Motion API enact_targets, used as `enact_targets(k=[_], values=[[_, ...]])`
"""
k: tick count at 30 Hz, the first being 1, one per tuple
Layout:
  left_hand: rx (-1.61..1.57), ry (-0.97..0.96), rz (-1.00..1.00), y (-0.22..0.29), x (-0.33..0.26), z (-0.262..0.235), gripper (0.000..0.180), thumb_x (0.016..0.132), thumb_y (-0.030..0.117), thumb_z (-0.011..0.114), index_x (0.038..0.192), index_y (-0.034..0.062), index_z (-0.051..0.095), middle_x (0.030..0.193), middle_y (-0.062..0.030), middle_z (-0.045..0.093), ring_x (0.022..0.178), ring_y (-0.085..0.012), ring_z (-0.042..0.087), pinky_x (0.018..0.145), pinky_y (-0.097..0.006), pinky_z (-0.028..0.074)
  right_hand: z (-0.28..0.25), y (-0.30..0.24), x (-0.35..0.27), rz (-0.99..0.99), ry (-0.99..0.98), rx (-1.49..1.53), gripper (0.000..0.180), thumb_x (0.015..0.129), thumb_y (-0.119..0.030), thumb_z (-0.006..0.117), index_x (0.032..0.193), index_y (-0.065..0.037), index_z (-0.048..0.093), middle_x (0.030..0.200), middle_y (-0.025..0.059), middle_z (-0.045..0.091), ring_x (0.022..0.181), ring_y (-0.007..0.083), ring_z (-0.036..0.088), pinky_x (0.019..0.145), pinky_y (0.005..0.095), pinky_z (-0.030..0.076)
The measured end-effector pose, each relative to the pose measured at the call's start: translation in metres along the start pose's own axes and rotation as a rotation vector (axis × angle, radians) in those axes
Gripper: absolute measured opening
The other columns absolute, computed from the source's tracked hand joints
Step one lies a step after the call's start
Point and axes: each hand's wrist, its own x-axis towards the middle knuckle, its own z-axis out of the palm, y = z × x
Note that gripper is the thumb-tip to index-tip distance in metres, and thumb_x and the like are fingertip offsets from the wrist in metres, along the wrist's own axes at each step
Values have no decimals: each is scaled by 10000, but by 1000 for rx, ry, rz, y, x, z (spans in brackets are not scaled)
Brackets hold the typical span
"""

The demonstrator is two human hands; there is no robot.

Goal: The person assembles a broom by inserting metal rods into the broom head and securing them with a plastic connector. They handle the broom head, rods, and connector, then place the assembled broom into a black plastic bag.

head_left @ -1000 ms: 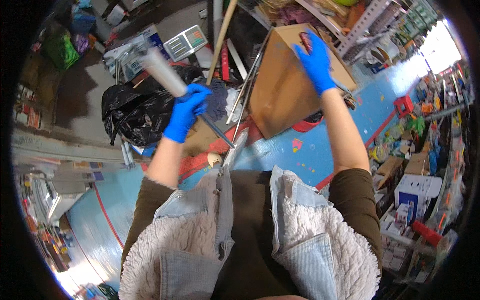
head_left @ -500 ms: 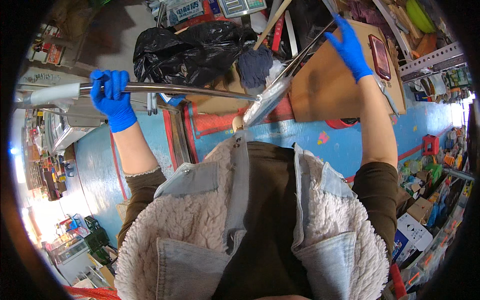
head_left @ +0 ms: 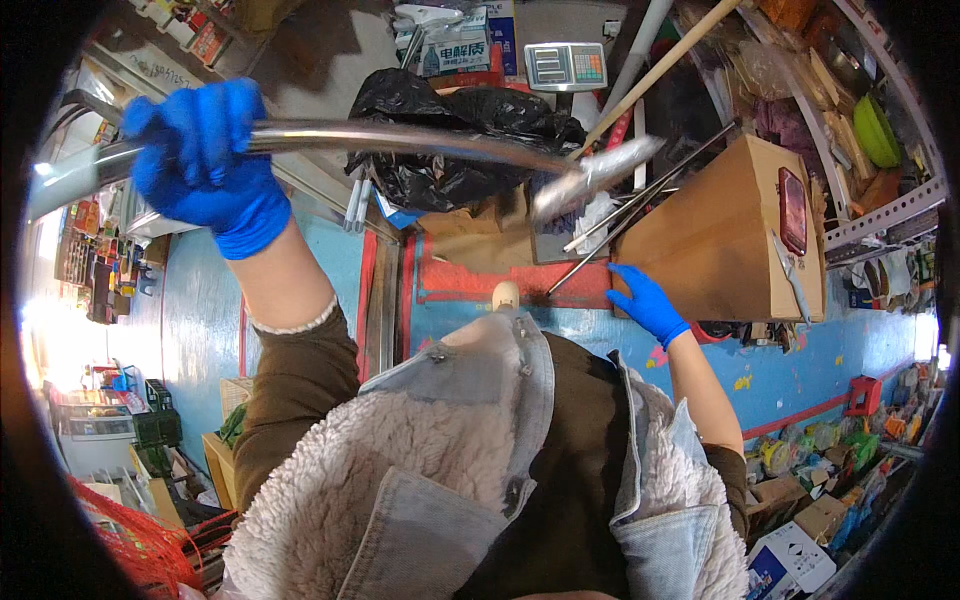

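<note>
My left hand (head_left: 205,165), in a blue glove, is closed round a long shiny metal tube (head_left: 400,140). The tube runs across to the right, and its far end (head_left: 600,178), wrapped in clear or whitish plastic, is smeared by motion. More pale wrapping (head_left: 65,188) covers the part left of the hand. My right hand (head_left: 648,303), gloved in blue too, is lower down by the near left corner of a large cardboard box (head_left: 700,235). Its thumb and fingers are apart and it holds nothing. Thin metal rods (head_left: 655,190) lean against the box's left side.
A red phone (head_left: 793,210) and a slim pointed tool (head_left: 790,278) lie on the box. Beyond the tube are a black plastic bag (head_left: 400,105), a digital scale (head_left: 565,66) and a wooden pole (head_left: 660,75). A perforated metal shelf rail (head_left: 885,222) borders the right.
My left hand has raised the tube closer to the view, and its wrapped end has swung up and right. My right hand has come down from beside the thin rods. The view has shifted.
</note>
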Motion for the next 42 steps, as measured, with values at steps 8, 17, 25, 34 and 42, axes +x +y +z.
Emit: enact_targets(k=[8,17,25,34,42], values=[[130,-524,127,-6,74,30,51,722,212,532,754,180,554,556,42,364,524,-103,349,611,-296,275,-22,-48,-2,114,66,124,401,842,-285,598,1165,-51,561,1089,162,607,995,304,581,865,351,451],[805,-829,-296,-163,74,59,240,714,156,654,941,78,652,810,-116,656,751,-220,636,659,-332,490,-122,-189,130,-363,-399,1437,545,915,-487,390,1163,-13,494,1108,154,594,968,259,600,848,392,478],[926,-1149,-280,-219,30,-14,407,647,238,734,1037,172,640,947,-94,651,814,-295,634,694,-366,507,-110,-204,247,-135,-196,1507,386,860,-309,534,1134,-39,512,1070,137,596,892,229,616,740,346,523],[1132,-933,-37,-156,11,-140,445,668,72,614,1109,129,593,1162,-134,544,1037,-334,533,897,-434,417,-66,-224,372,-248,-458,1161,324,842,-172,582,1119,-16,518,1072,110,587,934,197,586,808,313,490],[175,441,-1241,-93,-84,-223,550,853,139,570,1336,73,315,914,-94,597,694,-178,616,623,-280,522,45,-274,481,-52,-71,943,364,860,-239,593,1127,-12,493,950,96,597,887,179,589,776,294,489]])
